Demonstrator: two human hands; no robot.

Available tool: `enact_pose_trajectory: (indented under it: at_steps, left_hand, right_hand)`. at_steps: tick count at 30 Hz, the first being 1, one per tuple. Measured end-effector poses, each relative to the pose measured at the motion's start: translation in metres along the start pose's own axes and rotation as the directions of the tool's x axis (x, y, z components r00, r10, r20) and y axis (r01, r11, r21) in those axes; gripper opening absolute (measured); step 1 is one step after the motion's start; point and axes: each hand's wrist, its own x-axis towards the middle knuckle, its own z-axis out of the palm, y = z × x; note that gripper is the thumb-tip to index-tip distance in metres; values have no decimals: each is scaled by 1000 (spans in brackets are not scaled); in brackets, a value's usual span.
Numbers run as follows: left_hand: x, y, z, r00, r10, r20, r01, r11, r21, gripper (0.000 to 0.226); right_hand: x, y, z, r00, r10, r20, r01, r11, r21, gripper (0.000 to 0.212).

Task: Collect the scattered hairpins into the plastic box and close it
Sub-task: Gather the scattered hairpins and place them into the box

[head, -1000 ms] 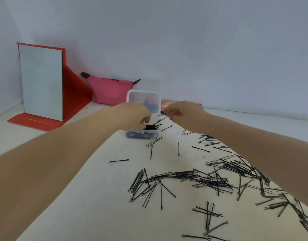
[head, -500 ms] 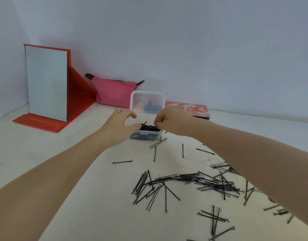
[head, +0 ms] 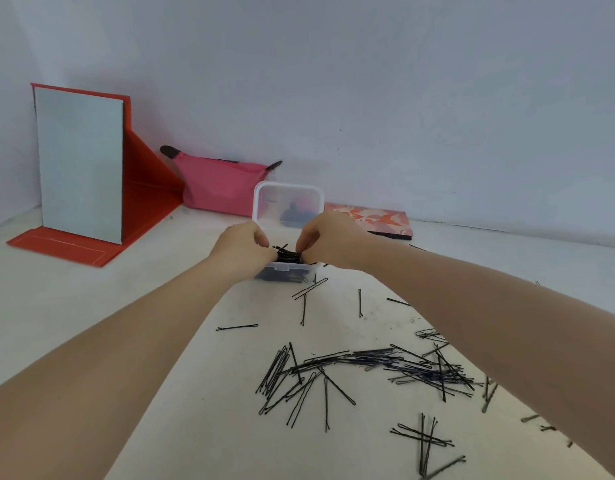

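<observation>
Together, two hands, left hand (head: 242, 249) and right hand (head: 328, 242), pinch one hairpin bundle (head: 288, 254) over one plastic box (head: 287, 273).

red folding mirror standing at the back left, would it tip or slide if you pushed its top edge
The red folding mirror probably resists tipping backward: a slanted red panel props it from behind and a flat base flap lies in front. Pushed low, it likely slides on the smooth white table, since it looks like thin, light board.

Clear plastic box (head: 288, 271) open, lid (head: 288, 206) upright behind, black hairpins heaped inside; more hairpins (head: 368, 365) scattered nearer (loose clusters)
</observation>
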Motion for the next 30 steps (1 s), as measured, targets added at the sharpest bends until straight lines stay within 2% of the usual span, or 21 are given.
enact_pose_trajectory:
  at_steps: [5, 9, 15, 18, 23, 25, 28, 30]
  left_hand:
    - [-1, -3, -4, 1000, 13, -7, -12, 998, 55, 8]
    - [-3, -4, -3, 999, 30, -23, -29, 997, 78, 9]
    - [5, -15, 0, 964, 262, 55, -267, 927, 265, 23]
    - [13, -19, 1, 942, 315, 120, -336, 895, 294, 24]
    - [11, -21, 0, 938, 305, 167, -342, 897, 281, 26]
    - [8, -19, -1, 945, 287, 159, -321, 908, 270, 25]
    - [5, -17, -1, 934, 312, 175, -350, 894, 279, 28]
    - [6, -17, 0, 930, 321, 179, -361, 889, 281, 29]
  right_hand:
    - [-1, -1, -7, 998, 49, 33, -50, 999, 17, 25]
    - [1, -5, -2, 997, 83, -8, -83, 997, -2, 27]
    - [-1, -3, 1, 998, 57, -34, -59, 997, -57, 28]
    - [-4, -8, -2, 999, 21, -29, -26, 982, -187, 30]
    - [-3, -18, -6, 996, 46, 75, -18, 943, -333, 34]
    - [-3, -20, -7, 997, 20, 74, 9, 926, -377, 33]
    - [-7, -25, -11, 998, -50, 41, 64, 853, -518, 17]
    - [-11, -32, -18, 995, -101, 23, 93, 778, -622, 16]
